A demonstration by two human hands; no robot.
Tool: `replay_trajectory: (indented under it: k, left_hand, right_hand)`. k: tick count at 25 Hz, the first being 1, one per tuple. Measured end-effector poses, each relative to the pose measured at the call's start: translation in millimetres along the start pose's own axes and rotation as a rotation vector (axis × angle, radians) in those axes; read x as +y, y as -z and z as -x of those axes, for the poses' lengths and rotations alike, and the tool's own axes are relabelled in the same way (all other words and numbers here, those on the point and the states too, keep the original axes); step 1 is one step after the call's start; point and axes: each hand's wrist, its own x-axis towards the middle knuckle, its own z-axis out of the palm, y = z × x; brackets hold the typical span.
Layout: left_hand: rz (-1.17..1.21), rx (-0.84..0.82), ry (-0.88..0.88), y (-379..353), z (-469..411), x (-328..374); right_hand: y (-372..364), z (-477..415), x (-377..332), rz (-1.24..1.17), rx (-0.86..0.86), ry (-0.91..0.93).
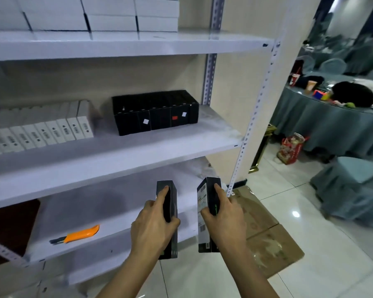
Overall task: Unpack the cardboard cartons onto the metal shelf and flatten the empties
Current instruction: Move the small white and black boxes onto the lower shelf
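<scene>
My left hand [153, 229] grips a slim black box [170, 211] held on edge, index finger stretched along its top. My right hand [224, 220] grips a second black box [203, 211] with white barcode labels on its side, the same way. Both boxes hover in front of the lower board of the white metal shelf [116, 160]. On the middle board stands a row of black boxes [155, 111] and, to the left, a row of white boxes [41, 130]. A flattened cardboard carton [269, 237] lies on the tiled floor to the right.
An orange utility knife [78, 234] lies on the lower board at the left. White boxes [84, 12] fill the top board. The perforated shelf upright [252, 117] stands at the right. Beyond it are a draped round table [331, 117] and a red bag [292, 148].
</scene>
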Motion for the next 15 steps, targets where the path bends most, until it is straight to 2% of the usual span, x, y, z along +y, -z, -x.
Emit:
replay_trajectory:
  k: [8,15]
  left_hand:
    - [0.014,-0.017,-0.107,-5,-70,45]
    - [0.041,0.03,-0.199,10,-148,78]
  right_hand:
    - [17,-63,-3,-0.006,0.074,-0.032]
    - [23,-142,-42,-0.047,0.101,0.011]
